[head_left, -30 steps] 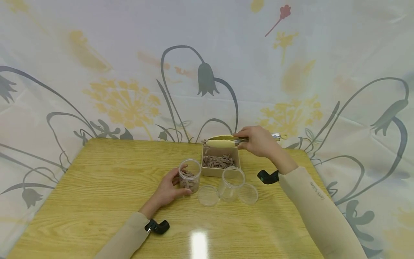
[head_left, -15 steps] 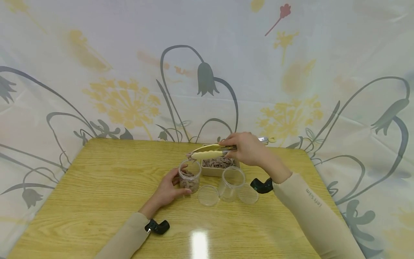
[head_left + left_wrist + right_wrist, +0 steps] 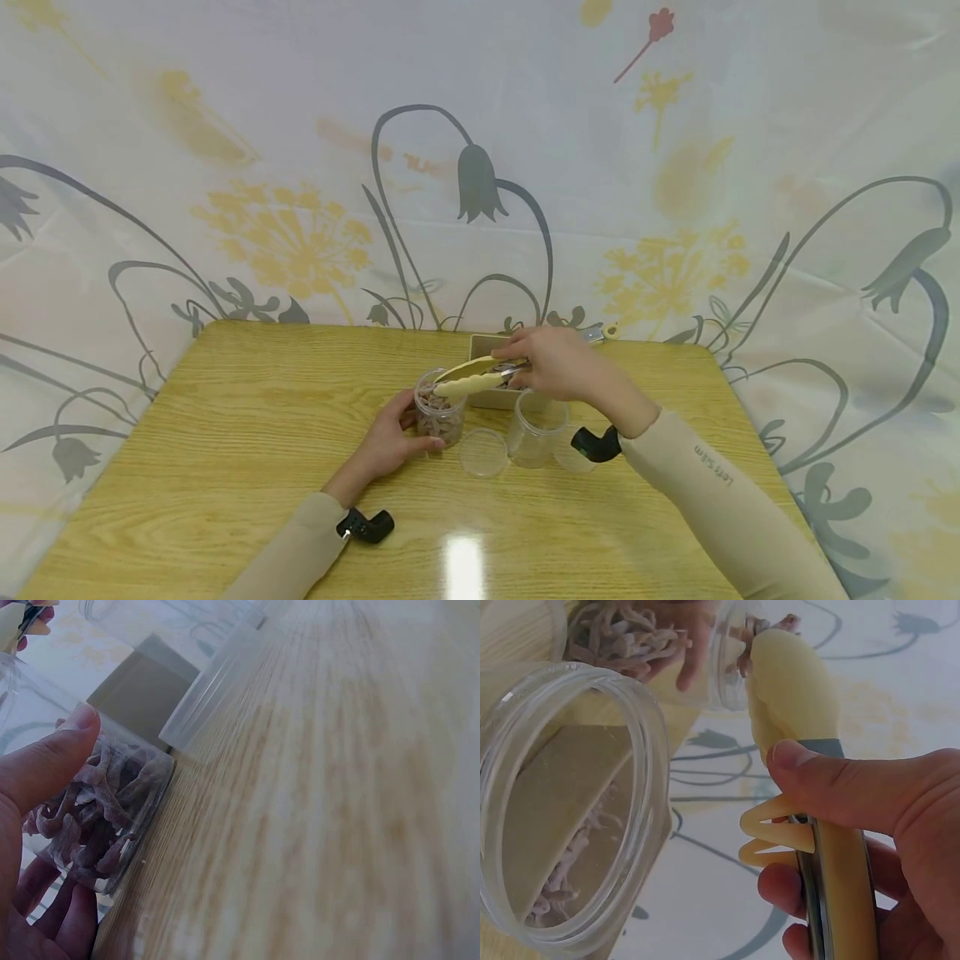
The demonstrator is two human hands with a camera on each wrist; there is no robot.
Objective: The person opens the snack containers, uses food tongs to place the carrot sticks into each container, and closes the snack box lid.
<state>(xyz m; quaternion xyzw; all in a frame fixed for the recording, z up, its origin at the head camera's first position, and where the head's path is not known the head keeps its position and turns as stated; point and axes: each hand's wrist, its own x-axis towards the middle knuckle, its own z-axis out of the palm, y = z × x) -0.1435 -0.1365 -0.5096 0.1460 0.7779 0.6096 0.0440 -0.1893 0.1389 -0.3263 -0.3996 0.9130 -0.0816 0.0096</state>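
My left hand (image 3: 390, 437) holds a clear round jar (image 3: 450, 429) upright on the table, thumb on the near side and fingers behind it. Greyish-brown strips (image 3: 105, 795) fill its lower part in the left wrist view. In my right hand (image 3: 558, 362) is a pair of metal tongs with pale yellow scalloped tips (image 3: 468, 383). The tips are at the mouth of the jar, tilted down to the left. Between them a few strips (image 3: 781, 624) stick out in the right wrist view. Behind the tongs stands a beige box (image 3: 491, 400) of the same strips, partly covered by my right hand.
A second clear jar (image 3: 531, 442), without a lid, stands right of the held one. One flat clear lid (image 3: 483, 454) lies between the jars; another lid (image 3: 572, 454) lies to the right, partly behind the wrist camera. A patterned curtain (image 3: 300, 167) hangs behind the table (image 3: 262, 400).
My right hand has brought the tongs leftward and down from above the beige box to the mouth of the held jar. My left hand and the jar have stayed put.
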